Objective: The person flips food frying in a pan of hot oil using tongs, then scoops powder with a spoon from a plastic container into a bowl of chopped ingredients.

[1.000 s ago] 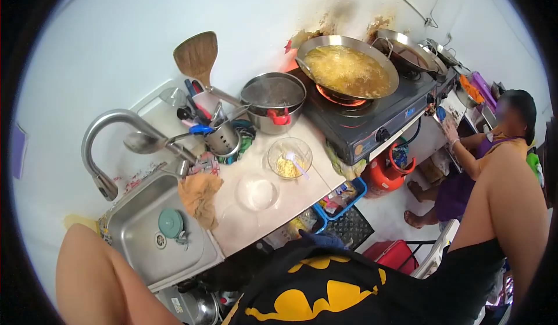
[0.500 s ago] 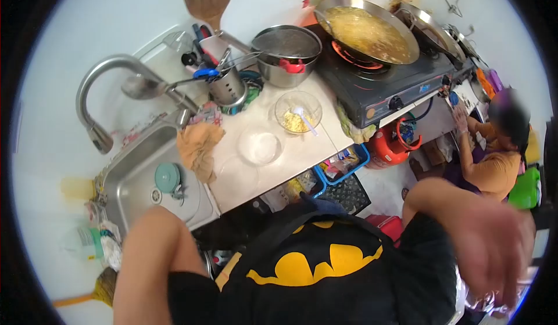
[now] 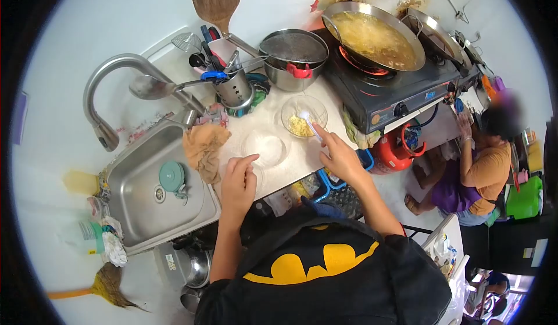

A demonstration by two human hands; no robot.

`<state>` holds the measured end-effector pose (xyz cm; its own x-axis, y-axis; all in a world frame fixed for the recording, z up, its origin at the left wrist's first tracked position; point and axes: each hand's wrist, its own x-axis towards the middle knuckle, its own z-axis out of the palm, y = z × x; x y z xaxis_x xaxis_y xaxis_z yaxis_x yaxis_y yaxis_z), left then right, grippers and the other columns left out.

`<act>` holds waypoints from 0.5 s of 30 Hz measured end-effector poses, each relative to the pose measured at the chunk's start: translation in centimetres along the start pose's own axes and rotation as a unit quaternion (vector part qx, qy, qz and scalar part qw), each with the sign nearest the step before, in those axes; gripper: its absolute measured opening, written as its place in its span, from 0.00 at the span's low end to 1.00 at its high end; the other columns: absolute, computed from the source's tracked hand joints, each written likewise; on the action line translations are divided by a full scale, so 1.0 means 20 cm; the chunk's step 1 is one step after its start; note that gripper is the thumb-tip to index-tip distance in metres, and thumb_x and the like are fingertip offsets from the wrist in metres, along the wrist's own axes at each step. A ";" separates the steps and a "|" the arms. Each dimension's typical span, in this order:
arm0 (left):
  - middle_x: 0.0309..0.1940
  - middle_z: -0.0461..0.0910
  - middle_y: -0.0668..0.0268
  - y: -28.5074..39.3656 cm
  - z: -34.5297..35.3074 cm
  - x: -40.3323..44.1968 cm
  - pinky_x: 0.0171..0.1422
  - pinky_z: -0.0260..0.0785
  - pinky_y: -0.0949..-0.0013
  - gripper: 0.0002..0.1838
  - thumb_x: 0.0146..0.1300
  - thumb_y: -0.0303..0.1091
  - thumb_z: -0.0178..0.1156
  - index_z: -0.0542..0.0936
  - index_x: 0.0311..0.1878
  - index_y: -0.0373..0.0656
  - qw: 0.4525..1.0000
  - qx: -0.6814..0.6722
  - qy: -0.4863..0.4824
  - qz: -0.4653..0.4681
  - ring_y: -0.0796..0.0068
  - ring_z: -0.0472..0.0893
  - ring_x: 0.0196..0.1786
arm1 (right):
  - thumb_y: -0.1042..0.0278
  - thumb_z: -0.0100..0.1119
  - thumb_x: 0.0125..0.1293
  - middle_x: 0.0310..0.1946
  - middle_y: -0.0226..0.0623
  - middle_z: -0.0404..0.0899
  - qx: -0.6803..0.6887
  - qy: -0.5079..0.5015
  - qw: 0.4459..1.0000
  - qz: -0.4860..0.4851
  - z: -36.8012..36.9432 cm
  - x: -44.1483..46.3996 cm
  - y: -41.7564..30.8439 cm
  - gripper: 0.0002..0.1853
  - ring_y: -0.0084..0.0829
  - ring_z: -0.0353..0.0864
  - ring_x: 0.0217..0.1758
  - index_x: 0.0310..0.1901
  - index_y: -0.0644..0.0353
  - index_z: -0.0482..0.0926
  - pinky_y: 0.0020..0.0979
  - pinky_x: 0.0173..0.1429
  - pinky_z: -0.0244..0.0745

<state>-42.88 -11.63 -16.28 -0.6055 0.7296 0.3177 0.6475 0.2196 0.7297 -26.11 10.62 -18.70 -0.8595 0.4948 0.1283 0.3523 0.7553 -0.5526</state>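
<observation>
My left hand (image 3: 239, 177) is over the counter's front edge, its fingers curled loosely and apart with nothing in them, just below a round clear dish (image 3: 264, 149). To the right, my right hand (image 3: 337, 155) has its index finger extended beside the white spoon (image 3: 308, 119); whether it touches the handle is hard to tell. The spoon leans in a glass bowl (image 3: 304, 99) of chopped yellowish pieces (image 3: 300, 127). An orange-brown cloth (image 3: 204, 146) lies between the dish and the sink.
A sink (image 3: 139, 209) is at the left under a curved faucet (image 3: 93, 92). Behind the bowl stand a metal pot (image 3: 290, 78) and a utensil holder (image 3: 235, 91). A wok (image 3: 378, 37) of bubbling oil is over a lit burner. A co-worker (image 3: 482, 168) is at the right.
Both hands have come in over the counter, the right one from the far right side. The view has shifted, and the counter items now appear higher than a second ago.
</observation>
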 end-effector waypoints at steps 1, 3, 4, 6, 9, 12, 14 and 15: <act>0.42 0.77 0.58 0.02 -0.01 0.02 0.45 0.70 0.72 0.14 0.64 0.23 0.52 0.79 0.52 0.39 1.000 -0.020 -0.020 -0.012 0.68 0.79 0.42 | 0.72 0.56 0.57 0.45 0.46 0.75 -0.004 -0.021 1.000 0.006 0.00 0.02 0.00 0.41 0.45 0.78 0.45 0.74 0.48 0.53 0.41 0.50 0.75; 0.40 0.77 0.58 0.05 -0.01 0.07 0.45 0.70 0.73 0.13 0.65 0.22 0.52 0.79 0.51 0.37 0.998 -0.054 -0.038 0.003 0.69 0.79 0.41 | 0.71 0.57 0.57 0.46 0.50 0.76 -0.020 -0.035 0.999 0.011 0.02 0.02 0.01 0.41 0.47 0.78 0.48 0.74 0.51 0.52 0.42 0.52 0.75; 0.39 0.77 0.59 0.05 0.00 0.09 0.45 0.71 0.74 0.13 0.66 0.23 0.52 0.79 0.51 0.37 0.996 -0.075 -0.036 0.035 0.70 0.79 0.40 | 0.71 0.57 0.56 0.47 0.51 0.76 -0.037 -0.024 0.999 0.013 0.03 0.04 0.04 0.42 0.48 0.79 0.49 0.73 0.53 0.52 0.42 0.52 0.75; 0.39 0.78 0.61 0.10 0.04 0.11 0.45 0.72 0.76 0.12 0.68 0.25 0.50 0.79 0.51 0.35 0.977 -0.200 -0.065 0.029 0.74 0.79 0.37 | 0.71 0.57 0.55 0.45 0.51 0.77 -0.069 -0.023 0.997 0.041 -0.04 -0.02 -0.02 0.42 0.49 0.79 0.49 0.72 0.57 0.53 0.43 0.52 0.75; 0.39 0.78 0.61 0.19 0.12 0.14 0.45 0.72 0.76 0.13 0.69 0.24 0.49 0.79 0.52 0.35 0.946 -0.284 -0.153 0.016 0.76 0.78 0.37 | 0.66 0.59 0.60 0.44 0.47 0.77 -0.059 0.046 0.997 0.012 -0.24 -0.17 -0.13 0.36 0.46 0.78 0.49 0.71 0.55 0.58 0.43 0.54 0.73; 0.38 0.79 0.61 0.28 0.26 0.15 0.45 0.72 0.74 0.13 0.68 0.24 0.50 0.78 0.54 0.36 0.913 -0.314 -0.259 0.037 0.76 0.79 0.38 | 0.65 0.57 0.63 0.43 0.45 0.78 -0.016 0.091 0.996 0.016 -0.30 -0.36 -0.15 0.28 0.45 0.78 0.48 0.65 0.55 0.67 0.43 0.52 0.74; 0.38 0.79 0.62 0.32 0.37 0.15 0.46 0.72 0.73 0.14 0.68 0.24 0.52 0.78 0.54 0.36 0.882 -0.306 -0.345 0.095 0.75 0.79 0.39 | 0.64 0.56 0.64 0.43 0.45 0.78 0.002 0.132 0.991 0.032 -0.34 -0.51 -0.17 0.24 0.45 0.78 0.48 0.62 0.56 0.71 0.42 0.52 0.74; 0.38 0.79 0.62 0.35 0.42 0.14 0.46 0.72 0.72 0.14 0.68 0.24 0.52 0.78 0.54 0.37 0.869 -0.301 -0.377 0.112 0.75 0.80 0.40 | 0.64 0.56 0.64 0.43 0.45 0.78 0.001 0.162 0.986 0.046 -0.35 -0.59 -0.20 0.22 0.45 0.78 0.49 0.60 0.56 0.72 0.42 0.52 0.74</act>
<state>-36.13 -2.71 -15.37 0.1261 0.9770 0.1719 0.2137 -0.1960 0.9570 -14.77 4.80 -12.32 -0.6604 0.6732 0.3325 0.4224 0.6993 -0.5767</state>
